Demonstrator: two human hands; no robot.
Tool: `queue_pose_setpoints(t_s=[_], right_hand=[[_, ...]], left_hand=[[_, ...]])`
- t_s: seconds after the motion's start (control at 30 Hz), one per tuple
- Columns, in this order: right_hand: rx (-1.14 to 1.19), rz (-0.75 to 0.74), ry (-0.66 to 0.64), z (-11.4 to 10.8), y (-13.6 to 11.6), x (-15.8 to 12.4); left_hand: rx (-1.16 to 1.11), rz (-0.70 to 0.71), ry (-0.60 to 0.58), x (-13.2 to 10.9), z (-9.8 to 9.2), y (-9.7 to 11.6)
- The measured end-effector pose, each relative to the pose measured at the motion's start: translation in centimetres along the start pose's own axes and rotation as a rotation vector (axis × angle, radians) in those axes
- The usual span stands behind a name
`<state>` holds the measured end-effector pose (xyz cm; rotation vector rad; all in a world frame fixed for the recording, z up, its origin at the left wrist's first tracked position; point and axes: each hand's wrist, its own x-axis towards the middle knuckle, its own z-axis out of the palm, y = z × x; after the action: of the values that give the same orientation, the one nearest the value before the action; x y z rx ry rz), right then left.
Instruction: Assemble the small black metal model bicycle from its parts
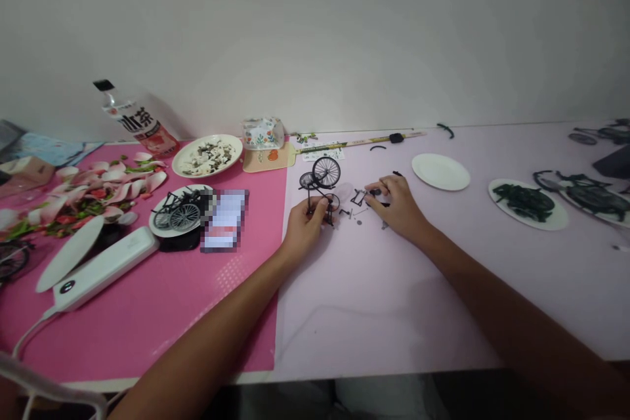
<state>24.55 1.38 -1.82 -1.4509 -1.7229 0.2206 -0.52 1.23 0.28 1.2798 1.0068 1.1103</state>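
Observation:
My left hand (311, 216) is closed around a small black model bicycle (327, 172), tilted with a spoked wheel uppermost. Thumb and fingers pinch its lower part, which they partly cover. To the right, my right hand (394, 202) hovers low over the tabletop with its fingers bent together among small dark parts. What those fingers hold, if anything, is too small to make out. Between the hands lie a little black frame-like piece (357, 197), a small grey disc (359, 222) and other tiny pieces.
A plate of wheels (183, 215), a phone (225, 220), a white power bank (105, 269) and a bottle (140, 125) stand left on the pink mat. An oval white plate (441, 171) and a plate of dark green parts (526, 203) lie right. Behind is a fly swatter (270, 159).

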Motion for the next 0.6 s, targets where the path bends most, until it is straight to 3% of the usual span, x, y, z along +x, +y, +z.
queue_pose_setpoints(t_s=[0.27,0.6], right_hand=[[-0.012,0.029,-0.02,0.8,1.4,0.1],[0.024,0.066,0.052,0.9,0.4,0.4]], left_hand=[[0.017,-0.003,-0.018,-0.2,0.0,0.3],[0.043,0.001,-0.006,0.0,-0.1,0.5]])
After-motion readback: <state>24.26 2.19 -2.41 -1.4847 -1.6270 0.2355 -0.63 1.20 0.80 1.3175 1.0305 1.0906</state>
